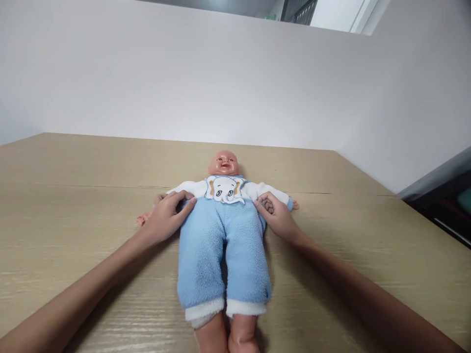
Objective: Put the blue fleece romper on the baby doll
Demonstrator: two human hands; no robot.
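Observation:
A baby doll lies on its back on the wooden table, head away from me and arms spread. It wears a white top with an elephant patch on the chest. Light blue fleece pants with white cuffs cover its legs down to about the knees. My left hand pinches the pants at the left side of the waist, thumb on the front. At the right side of the waist, my right hand grips the pants the same way. The doll's feet are cut off by the bottom edge.
The wooden table has a seam running across it behind my hands. A white partition rises at its back and right. Beyond the right edge is a dark object, partly in view.

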